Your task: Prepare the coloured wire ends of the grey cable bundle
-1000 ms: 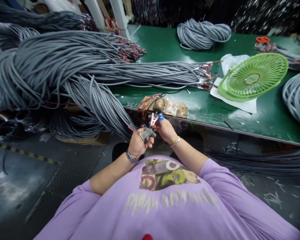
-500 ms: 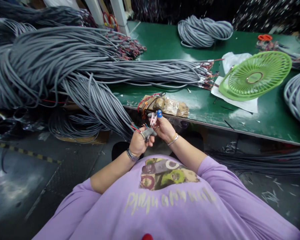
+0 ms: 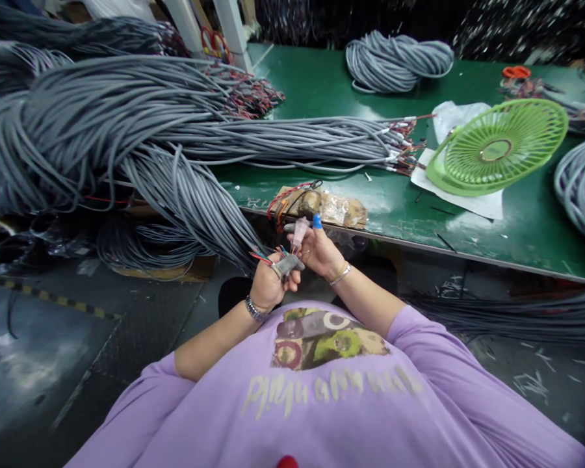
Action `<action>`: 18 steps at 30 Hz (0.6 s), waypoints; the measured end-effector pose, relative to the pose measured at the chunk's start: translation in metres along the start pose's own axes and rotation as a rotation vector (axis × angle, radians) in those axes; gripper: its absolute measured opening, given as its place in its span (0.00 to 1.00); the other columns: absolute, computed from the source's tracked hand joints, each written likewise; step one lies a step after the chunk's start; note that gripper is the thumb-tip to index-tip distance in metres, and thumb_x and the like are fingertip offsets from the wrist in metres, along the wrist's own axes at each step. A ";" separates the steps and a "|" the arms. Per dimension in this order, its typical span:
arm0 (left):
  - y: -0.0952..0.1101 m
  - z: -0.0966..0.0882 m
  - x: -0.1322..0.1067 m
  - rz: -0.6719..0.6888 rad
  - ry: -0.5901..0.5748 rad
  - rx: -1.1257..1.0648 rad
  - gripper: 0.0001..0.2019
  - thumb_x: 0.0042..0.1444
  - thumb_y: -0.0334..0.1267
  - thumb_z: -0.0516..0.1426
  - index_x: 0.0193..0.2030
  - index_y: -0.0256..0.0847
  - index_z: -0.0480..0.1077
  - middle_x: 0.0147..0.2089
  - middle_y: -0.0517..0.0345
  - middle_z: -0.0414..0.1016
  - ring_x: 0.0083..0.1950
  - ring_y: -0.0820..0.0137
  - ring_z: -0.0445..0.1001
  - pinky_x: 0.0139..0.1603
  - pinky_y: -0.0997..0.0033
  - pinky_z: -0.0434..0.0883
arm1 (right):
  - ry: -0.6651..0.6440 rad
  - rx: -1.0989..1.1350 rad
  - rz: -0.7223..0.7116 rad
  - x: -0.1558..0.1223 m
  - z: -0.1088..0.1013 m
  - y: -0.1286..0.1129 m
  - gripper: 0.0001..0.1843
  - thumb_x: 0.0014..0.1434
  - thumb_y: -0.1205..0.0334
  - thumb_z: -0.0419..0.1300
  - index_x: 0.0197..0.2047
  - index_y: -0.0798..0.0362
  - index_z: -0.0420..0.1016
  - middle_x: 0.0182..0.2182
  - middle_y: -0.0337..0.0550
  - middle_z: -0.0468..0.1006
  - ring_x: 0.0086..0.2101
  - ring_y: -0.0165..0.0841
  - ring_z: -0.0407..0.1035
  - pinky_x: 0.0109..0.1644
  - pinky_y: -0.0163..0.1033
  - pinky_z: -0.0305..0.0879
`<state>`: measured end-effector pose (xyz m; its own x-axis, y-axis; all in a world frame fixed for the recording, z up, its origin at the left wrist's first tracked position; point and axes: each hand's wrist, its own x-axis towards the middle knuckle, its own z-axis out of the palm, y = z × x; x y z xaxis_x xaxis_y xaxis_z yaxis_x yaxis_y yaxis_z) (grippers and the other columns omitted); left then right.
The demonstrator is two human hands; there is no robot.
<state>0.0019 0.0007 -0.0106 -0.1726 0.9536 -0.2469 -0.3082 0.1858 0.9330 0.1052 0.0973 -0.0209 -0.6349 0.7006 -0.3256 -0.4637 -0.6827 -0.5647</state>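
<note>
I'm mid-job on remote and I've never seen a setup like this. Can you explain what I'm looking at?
There is no robot here: one camera on a person's head looks forward and down at that person's own two hands. The left hand holds thin coloured wires. At the fingertips of the right hand, whose thumb wears a blue cover, is a pale piece too blurred to name. On the green table ahead are a long bundle of grey cables, a cable coil and a green fan.
</note>
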 end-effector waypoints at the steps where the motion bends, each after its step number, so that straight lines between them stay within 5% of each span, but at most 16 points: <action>1: 0.000 0.000 -0.002 0.011 -0.001 0.004 0.17 0.45 0.50 0.63 0.25 0.36 0.70 0.17 0.59 0.72 0.12 0.76 0.66 0.11 0.80 0.54 | -0.007 0.006 0.005 -0.001 0.000 -0.001 0.29 0.60 0.35 0.53 0.37 0.54 0.75 0.26 0.40 0.75 0.21 0.25 0.61 0.23 0.30 0.56; 7: 0.001 0.000 -0.003 0.051 0.039 0.001 0.15 0.48 0.47 0.62 0.25 0.36 0.70 0.17 0.59 0.72 0.13 0.77 0.66 0.11 0.80 0.53 | 0.010 -0.011 -0.081 -0.004 -0.002 -0.002 0.16 0.60 0.50 0.61 0.36 0.56 0.75 0.25 0.37 0.74 0.22 0.23 0.60 0.23 0.28 0.54; 11: 0.005 0.003 0.001 0.044 0.054 -0.038 0.14 0.47 0.46 0.63 0.26 0.36 0.71 0.17 0.60 0.72 0.12 0.77 0.66 0.11 0.81 0.52 | -0.009 -0.083 -0.169 -0.003 -0.005 0.003 0.20 0.54 0.46 0.66 0.35 0.56 0.74 0.23 0.35 0.70 0.21 0.22 0.56 0.23 0.29 0.52; 16: 0.003 0.004 0.004 0.031 0.058 -0.045 0.14 0.47 0.47 0.63 0.27 0.35 0.72 0.17 0.60 0.71 0.13 0.78 0.65 0.11 0.81 0.51 | 0.158 -0.217 -0.437 -0.003 -0.008 0.010 0.24 0.47 0.41 0.68 0.27 0.54 0.68 0.22 0.33 0.67 0.21 0.21 0.54 0.23 0.29 0.49; 18: 0.002 0.004 0.004 0.028 0.058 -0.054 0.14 0.47 0.47 0.63 0.26 0.35 0.71 0.17 0.59 0.71 0.13 0.77 0.66 0.11 0.81 0.51 | 0.158 -0.216 -0.418 -0.001 -0.007 0.012 0.25 0.47 0.39 0.68 0.27 0.54 0.68 0.21 0.33 0.66 0.21 0.21 0.54 0.23 0.30 0.49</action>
<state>0.0039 0.0059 -0.0084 -0.2356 0.9425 -0.2369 -0.3519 0.1445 0.9248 0.1046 0.0903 -0.0327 -0.3127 0.9396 -0.1389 -0.5098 -0.2894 -0.8101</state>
